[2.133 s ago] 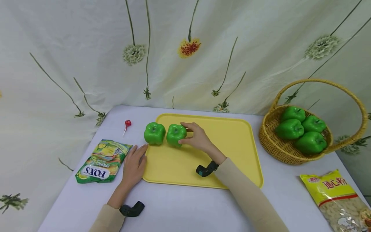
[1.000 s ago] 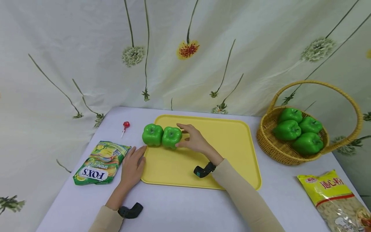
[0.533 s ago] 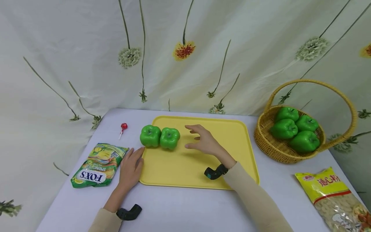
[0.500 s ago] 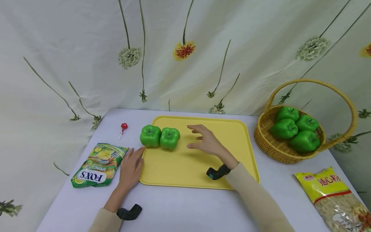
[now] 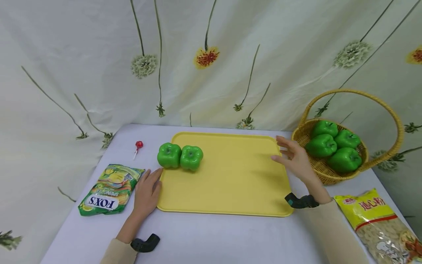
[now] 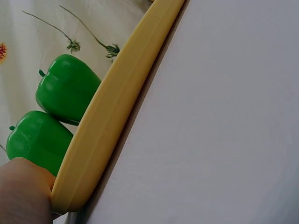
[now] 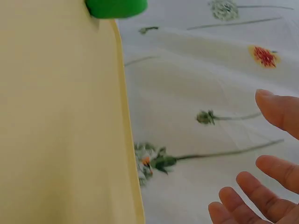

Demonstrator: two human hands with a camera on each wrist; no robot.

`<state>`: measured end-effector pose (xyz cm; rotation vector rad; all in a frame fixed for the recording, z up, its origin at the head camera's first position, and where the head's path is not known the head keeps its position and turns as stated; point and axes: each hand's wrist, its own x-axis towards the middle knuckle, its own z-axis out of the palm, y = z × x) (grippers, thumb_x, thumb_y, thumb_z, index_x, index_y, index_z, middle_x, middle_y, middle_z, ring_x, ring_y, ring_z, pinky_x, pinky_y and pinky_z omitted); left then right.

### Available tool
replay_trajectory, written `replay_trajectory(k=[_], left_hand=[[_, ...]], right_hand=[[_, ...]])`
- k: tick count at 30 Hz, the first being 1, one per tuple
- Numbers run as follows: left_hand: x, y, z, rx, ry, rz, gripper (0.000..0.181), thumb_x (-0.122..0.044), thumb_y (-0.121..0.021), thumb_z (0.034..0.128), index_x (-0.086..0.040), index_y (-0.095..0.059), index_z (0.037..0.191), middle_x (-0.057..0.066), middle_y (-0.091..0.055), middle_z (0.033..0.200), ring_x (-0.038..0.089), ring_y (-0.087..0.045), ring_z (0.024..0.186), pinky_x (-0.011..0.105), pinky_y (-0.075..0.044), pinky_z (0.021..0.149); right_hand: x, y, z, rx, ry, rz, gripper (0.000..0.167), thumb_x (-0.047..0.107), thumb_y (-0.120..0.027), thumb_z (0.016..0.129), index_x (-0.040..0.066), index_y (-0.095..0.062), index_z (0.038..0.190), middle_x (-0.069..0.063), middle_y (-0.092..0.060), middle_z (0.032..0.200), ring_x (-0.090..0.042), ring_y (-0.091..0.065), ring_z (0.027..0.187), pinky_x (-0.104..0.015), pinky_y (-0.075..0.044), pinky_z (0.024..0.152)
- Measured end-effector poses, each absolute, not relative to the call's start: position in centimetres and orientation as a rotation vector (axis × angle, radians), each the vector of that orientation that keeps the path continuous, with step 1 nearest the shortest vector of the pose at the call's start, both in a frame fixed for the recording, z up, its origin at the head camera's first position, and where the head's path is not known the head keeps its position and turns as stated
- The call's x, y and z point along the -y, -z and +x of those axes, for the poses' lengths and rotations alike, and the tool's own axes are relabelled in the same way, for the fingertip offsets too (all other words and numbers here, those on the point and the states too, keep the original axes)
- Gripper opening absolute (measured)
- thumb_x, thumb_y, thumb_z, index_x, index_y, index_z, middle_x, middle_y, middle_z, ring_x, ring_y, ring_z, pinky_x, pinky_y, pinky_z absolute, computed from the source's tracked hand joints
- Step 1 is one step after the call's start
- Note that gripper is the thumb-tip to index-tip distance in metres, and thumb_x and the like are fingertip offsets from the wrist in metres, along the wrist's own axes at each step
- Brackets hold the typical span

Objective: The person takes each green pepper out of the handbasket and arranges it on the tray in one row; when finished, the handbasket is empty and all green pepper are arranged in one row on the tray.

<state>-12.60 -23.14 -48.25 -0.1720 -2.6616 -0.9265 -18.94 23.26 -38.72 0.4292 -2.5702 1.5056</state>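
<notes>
Two green bell peppers sit side by side at the left end of the yellow tray (image 5: 224,179): the left pepper (image 5: 169,155) and the right pepper (image 5: 191,158). My left hand (image 5: 147,190) lies along the tray's left edge, fingers extended, just below the left pepper. The left wrist view has this hand (image 6: 23,191) beside the tray rim. Over the tray's right edge, next to the wicker basket (image 5: 324,179), hovers my right hand (image 5: 298,161) with parted fingers and nothing in it. Its spread fingers (image 7: 250,196) also show in the right wrist view. Several green peppers (image 5: 344,160) lie inside the basket.
Left of the tray are a green FOX'S packet (image 5: 110,190) and a red lollipop (image 5: 139,145). A yellow pasta bag (image 5: 379,223) lies at the front right. The basket's tall arched handle (image 5: 354,91) rises above it. A flowered cloth (image 5: 204,95) hangs behind the table.
The right hand slid the right pepper left against the other one, let go, and moved right across the tray towards the basket. The left hand has stayed at the tray's left edge.
</notes>
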Motion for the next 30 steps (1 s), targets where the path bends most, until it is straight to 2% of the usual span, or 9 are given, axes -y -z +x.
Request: replay_trajectory(k=[2,4,6,8,14,18,23,26,30], left_hand=[[23.1,48.2,-12.6,2.659,0.927,-0.172,0.043,-0.002,-0.048,0.0957,0.002,-0.051,0.138,0.024,-0.053,0.14,0.051,-0.031,0.138,0.07,-0.019,0.11],[23.1,48.1,-12.6,2.66,0.928,-0.168,0.043,-0.002,-0.048,0.0959,0.002,-0.051,0.139,0.024,-0.053,0.141,0.051,-0.031,0.138,0.07,-0.019,0.11],[23.2,48.1,-12.6,2.665,0.924,-0.165,0.043,-0.003,-0.048,0.0963,0.002,-0.051,0.139,0.023,-0.053,0.141,0.051,-0.031,0.139,0.07,-0.019,0.11],[23.3,48.2,-12.6,2.669,0.919,-0.162,0.043,-0.003,-0.047,0.0964,0.002,-0.051,0.139,0.023,-0.052,0.141,0.051,-0.03,0.139,0.069,-0.019,0.11],[23.5,48.5,-12.7,2.676,0.926,-0.154,0.043,-0.004,-0.047,0.0962,0.002,-0.05,0.139,0.024,-0.052,0.141,0.052,-0.03,0.139,0.07,-0.019,0.11],[23.4,48.5,-12.7,2.67,0.926,-0.161,0.043,-0.003,-0.048,0.0957,0.002,-0.051,0.138,0.024,-0.053,0.141,0.052,-0.03,0.138,0.07,-0.019,0.109],[23.4,48.4,-12.7,2.659,0.92,-0.158,0.043,-0.003,-0.048,0.095,0.002,-0.052,0.138,0.024,-0.053,0.14,0.051,-0.031,0.138,0.07,-0.02,0.109],[23.3,48.4,-12.7,2.653,0.918,-0.161,0.044,-0.002,-0.049,0.0942,0.002,-0.052,0.138,0.023,-0.054,0.14,0.051,-0.032,0.138,0.07,-0.021,0.108],[23.2,48.3,-12.7,2.65,0.925,-0.166,0.044,-0.002,-0.049,0.0937,0.001,-0.052,0.138,0.023,-0.054,0.14,0.051,-0.032,0.138,0.07,-0.02,0.109]], right_hand=[[-25.3,38.3,-18.5,2.543,-1.453,0.328,0.063,0.009,-0.072,0.088,-0.001,-0.045,0.143,-0.022,-0.048,0.143,-0.016,-0.051,0.126,-0.013,-0.047,0.096],[-27.2,37.9,-18.2,2.516,-1.402,0.214,0.063,0.014,-0.072,0.089,0.002,-0.045,0.144,-0.021,-0.048,0.143,-0.002,-0.049,0.12,-0.004,-0.044,0.091],[-29.0,37.6,-18.1,2.491,-1.354,0.093,0.064,0.019,-0.071,0.09,0.006,-0.044,0.146,-0.018,-0.048,0.144,0.006,-0.045,0.115,-0.003,-0.042,0.087],[-30.6,37.4,-18.2,2.456,-1.311,-0.042,0.063,0.023,-0.07,0.09,0.01,-0.044,0.147,-0.014,-0.049,0.144,0.009,-0.044,0.112,-0.006,-0.041,0.087],[-34.0,37.1,-19.2,2.328,-1.303,-0.445,0.061,0.03,-0.07,0.089,0.021,-0.048,0.145,0.006,-0.051,0.144,0.004,-0.043,0.115,-0.019,-0.036,0.093],[-35.1,37.2,-19.8,2.274,-1.315,-0.547,0.058,0.032,-0.069,0.09,0.025,-0.049,0.144,0.009,-0.05,0.145,0.002,-0.042,0.118,-0.02,-0.033,0.096],[-35.7,37.9,-20.5,2.25,-1.255,-0.553,0.059,0.035,-0.068,0.09,0.023,-0.049,0.144,0.005,-0.048,0.146,-0.011,-0.039,0.131,-0.029,-0.031,0.108],[-35.8,38.6,-20.8,2.258,-1.178,-0.532,0.061,0.036,-0.068,0.089,0.016,-0.05,0.144,-0.005,-0.047,0.145,-0.023,-0.036,0.136,-0.04,-0.026,0.115],[-35.7,39.6,-20.7,2.27,-1.081,-0.478,0.063,0.034,-0.069,0.089,0.007,-0.05,0.142,-0.019,-0.046,0.142,-0.034,-0.032,0.137,-0.05,-0.02,0.116]])
